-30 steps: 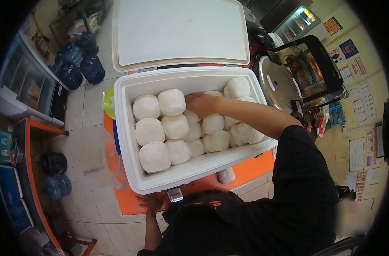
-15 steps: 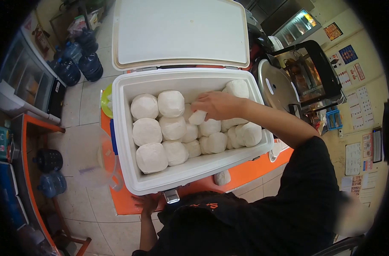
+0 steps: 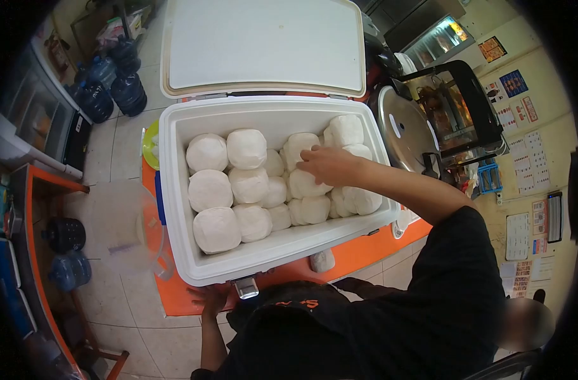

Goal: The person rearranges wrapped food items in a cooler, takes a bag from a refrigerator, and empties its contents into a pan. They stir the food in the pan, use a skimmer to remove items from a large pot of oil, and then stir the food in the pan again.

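Observation:
In the head view a big white cooler box (image 3: pixel 289 248) has its lid (image 3: pixel 263 47) swung back. Several rounded white paper-wrapped bundles (image 3: pixel 211 190) sit inside in rows, some stacked over others. My right hand (image 3: pixel 332 167) reaches into the right half of the box. Its fingers are bent together against a wrapped bundle (image 3: pixel 300 149), with another bundle (image 3: pixel 309 185) directly below them; part of the grip is hidden by the hand. Down by the box's front left corner, my left hand (image 3: pixel 208 297) lies with fingers spread on the orange tabletop (image 3: pixel 175 303), near the metal latch (image 3: pixel 246 288).
A loose whitish bundle (image 3: pixel 322 260) lies on the table in front of the box. A clear plastic container (image 3: pixel 137 231) stands at its left. Beyond the right end are a large round lid (image 3: pixel 406 123) and a glass-fronted oven (image 3: pixel 454 111). Water jugs (image 3: pixel 129 94) stand on the floor.
My right hand has shifted slightly right; the bundle held tilted in it now rests among the others. My left hand stays on the table. The whole view has shifted slightly.

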Demonstrator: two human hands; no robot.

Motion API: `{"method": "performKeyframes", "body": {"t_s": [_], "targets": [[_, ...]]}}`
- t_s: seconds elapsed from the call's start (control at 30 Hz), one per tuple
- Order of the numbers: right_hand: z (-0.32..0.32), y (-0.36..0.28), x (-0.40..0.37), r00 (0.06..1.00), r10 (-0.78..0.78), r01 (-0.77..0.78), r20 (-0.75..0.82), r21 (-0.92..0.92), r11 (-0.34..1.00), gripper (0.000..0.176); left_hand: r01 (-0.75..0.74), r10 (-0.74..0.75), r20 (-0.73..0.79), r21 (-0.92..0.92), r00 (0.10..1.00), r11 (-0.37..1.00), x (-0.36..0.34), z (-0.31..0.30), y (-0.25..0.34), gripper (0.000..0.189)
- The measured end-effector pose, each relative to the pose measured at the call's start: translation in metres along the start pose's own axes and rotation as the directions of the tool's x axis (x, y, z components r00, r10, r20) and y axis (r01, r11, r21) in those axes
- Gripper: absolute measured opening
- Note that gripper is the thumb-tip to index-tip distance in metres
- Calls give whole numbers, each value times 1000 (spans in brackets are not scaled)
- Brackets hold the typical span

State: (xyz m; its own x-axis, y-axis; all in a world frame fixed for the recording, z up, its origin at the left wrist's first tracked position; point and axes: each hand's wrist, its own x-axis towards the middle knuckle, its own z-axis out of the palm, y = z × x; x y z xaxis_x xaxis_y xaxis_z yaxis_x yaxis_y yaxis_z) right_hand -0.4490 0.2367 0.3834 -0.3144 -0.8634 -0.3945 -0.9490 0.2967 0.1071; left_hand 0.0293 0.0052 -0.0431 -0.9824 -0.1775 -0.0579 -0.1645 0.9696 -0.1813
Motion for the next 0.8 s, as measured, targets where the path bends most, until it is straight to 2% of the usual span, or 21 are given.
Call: {"method": "performKeyframes", "body": {"t_s": [0.03,0.07,0.13,0.17,0.23,0.27,0.33,0.37,0.43,0.5,0.57,0.63,0.67,0.73,0.77,0.8], "targets": [[7,0,1,999,-1,-2,34,80,997,35,-7,7,-7,-22,1000,1000,1,-3,0,61],[5,-3,1,998,25,-28,56,48,998,35,7,-4,21,-143,1000,990,15,-37,-3,59],[-3,-13,2,992,77,-76,99,-12,997,33,25,-25,-5,-99,1000,995,15,-51,-4,56],[-9,-20,3,995,61,-53,76,-99,994,34,31,-27,-64,65,998,997,14,-42,1,55],[-18,-36,7,999,23,-13,33,-272,962,36,-166,164,31,280,986,945,7,-23,-3,54],[-14,-41,10,999,-45,46,17,-110,993,37,-374,329,189,301,925,878,4,-11,-18,54],[2,-52,16,986,-161,167,-49,217,962,40,-430,419,103,284,902,857,4,-13,-23,65],[10,-58,23,995,-89,72,38,313,947,43,-291,331,-143,244,933,925,9,-16,-18,77],[26,-70,42,974,34,-138,223,467,873,50,-187,169,-308,-29,936,982,20,-35,-16,83],[62,-67,64,977,86,-159,195,403,901,60,-171,124,-139,-419,983,892,27,-65,-19,72],[77,-68,75,980,115,-163,160,334,928,69,-64,141,43,-737,989,673,32,-90,-24,61],[81,-72,79,985,120,-149,122,260,954,77,34,105,154,-700,982,714,25,-70,-20,58],[83,-72,80,989,99,-122,112,224,967,77,59,30,164,-512,986,857,10,-25,-6,59],[81,-68,84,990,79,-103,115,216,971,78,55,31,179,-454,983,889,10,-27,-4,62],[77,-66,86,988,84,-113,127,246,963,78,25,108,185,-600,977,800,12,-35,-13,63],[65,-62,86,980,116,-166,163,338,926,79,39,119,196,-651,973,758,16,-51,-16,63]]}}
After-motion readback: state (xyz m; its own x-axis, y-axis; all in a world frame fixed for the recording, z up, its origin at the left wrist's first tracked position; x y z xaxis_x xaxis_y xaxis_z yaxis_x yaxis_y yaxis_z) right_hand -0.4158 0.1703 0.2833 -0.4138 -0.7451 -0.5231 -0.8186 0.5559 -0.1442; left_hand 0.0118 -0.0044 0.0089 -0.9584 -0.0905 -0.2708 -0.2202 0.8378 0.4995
